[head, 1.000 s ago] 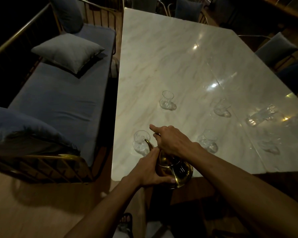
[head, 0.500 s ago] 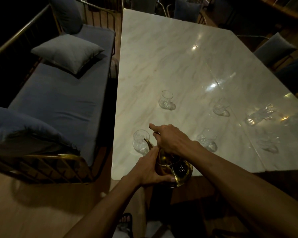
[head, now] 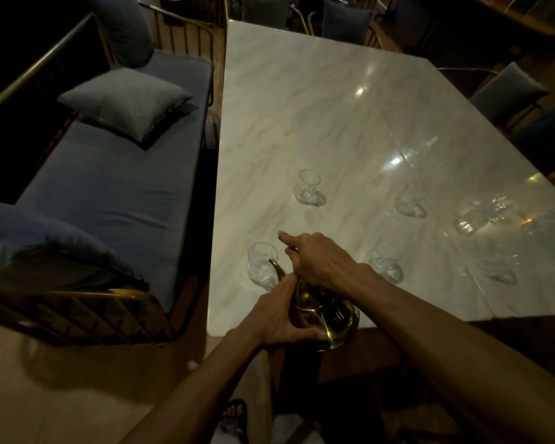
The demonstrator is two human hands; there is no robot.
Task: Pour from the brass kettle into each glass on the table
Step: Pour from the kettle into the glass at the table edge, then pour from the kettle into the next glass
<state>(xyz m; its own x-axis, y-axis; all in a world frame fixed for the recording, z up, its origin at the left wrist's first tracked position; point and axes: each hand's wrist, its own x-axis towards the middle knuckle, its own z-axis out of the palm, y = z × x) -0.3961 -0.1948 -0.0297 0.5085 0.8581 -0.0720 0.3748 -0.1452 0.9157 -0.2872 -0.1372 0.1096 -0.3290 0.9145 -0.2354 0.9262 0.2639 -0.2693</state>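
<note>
Tipping the kettle (head: 326, 318), the right hand (head: 321, 262) grips its handle, the left hand (head: 281, 318) cups its body, spout over the nearest glass (head: 261, 265).

The right hand (head: 321, 262) hides the brass kettle's (head: 326, 318) handle and lid; any liquid is indiscernible.

A: The tabletop (head: 318, 100) is pale cream marble with faint grey-brown veins; the kettle (head: 329, 318) at lower centre is shiny brass-gold.

B: The sofa (head: 109, 187) at left is slate blue, its cushion (head: 125, 102) grey, its frame (head: 87, 310) gold. The glasses (head: 309, 188) are clear.
</note>
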